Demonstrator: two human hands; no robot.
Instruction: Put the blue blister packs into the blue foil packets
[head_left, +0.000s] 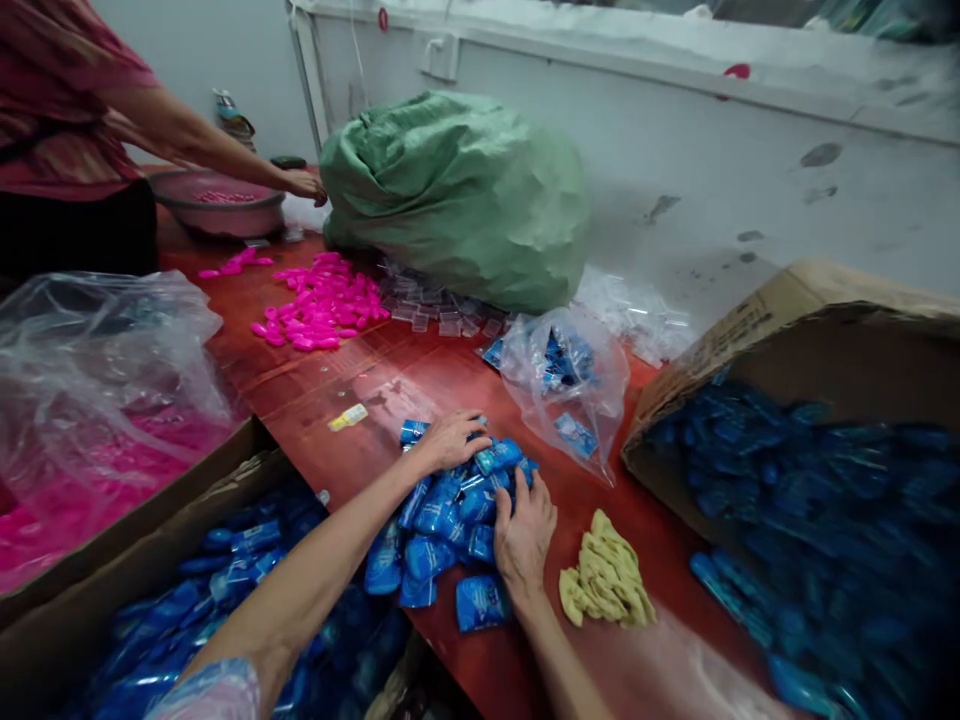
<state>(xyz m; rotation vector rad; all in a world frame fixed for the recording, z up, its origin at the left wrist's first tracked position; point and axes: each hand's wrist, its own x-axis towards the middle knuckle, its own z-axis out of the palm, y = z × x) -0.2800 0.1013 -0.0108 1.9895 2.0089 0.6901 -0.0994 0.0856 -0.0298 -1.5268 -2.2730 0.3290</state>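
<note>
A heap of small shiny blue packets [442, 515] lies at the near edge of the red table. My left hand [452, 440] rests over the far side of this heap, fingers spread and slightly bent across the top packets. Against the right side of the heap is my right hand [525, 532], its fingers apart and thumb raised. Neither hand has a packet clearly gripped. One blue packet [481, 603] sits a little apart at the front, beside my right wrist. A crumpled yellow cloth [606, 575] is to the right of that wrist.
Cardboard boxes of blue packets stand below left [225, 490] and at right [720, 325]. Behind are a clear bag [592, 390], bright pink pieces [322, 300] and a large green sack [465, 190]. A person's arm [202, 135] reaches past a basin [232, 218] toward the sack.
</note>
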